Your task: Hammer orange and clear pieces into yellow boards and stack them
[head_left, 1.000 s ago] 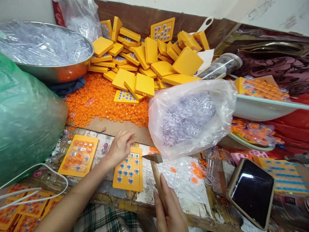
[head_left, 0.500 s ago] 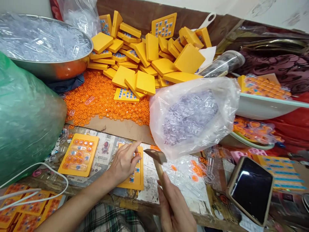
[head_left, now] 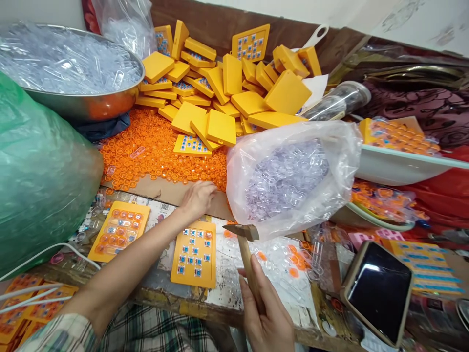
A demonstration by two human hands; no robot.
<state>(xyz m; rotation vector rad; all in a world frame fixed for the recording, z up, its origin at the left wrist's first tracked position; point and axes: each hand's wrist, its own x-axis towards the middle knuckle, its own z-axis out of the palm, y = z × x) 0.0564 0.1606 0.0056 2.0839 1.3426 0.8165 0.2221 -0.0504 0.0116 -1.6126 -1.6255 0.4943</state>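
My right hand [head_left: 266, 305] is wrapped around the wooden handle of a small hammer [head_left: 248, 264], its metal head raised above the bench. My left hand [head_left: 200, 199] reaches to the front edge of a pile of orange translucent caps [head_left: 164, 151]. Its fingers are bent and drawn together; anything between them is hidden. Below that hand, a yellow plastic panel [head_left: 188, 274] lies flat, with several small blue-and-white pieces on it and one orange cap near its top right corner. Left of my forearm, a second yellow panel [head_left: 120, 230] carries orange caps and clear oblong covers.
Yellow cases [head_left: 220, 98] are heaped at the back. A clear plastic bag [head_left: 293, 171] of transparent parts stands right of centre, a metal bowl [head_left: 84, 102] of clear parts at left. Loose orange caps [head_left: 298, 259] and a phone [head_left: 379, 288] lie at right. A green bag [head_left: 44, 186] bulges at left.
My left hand has left the middle yellow panel and moved up to the orange caps, uncovering the panel. The hammer stays in my right hand, nearly in the same spot.
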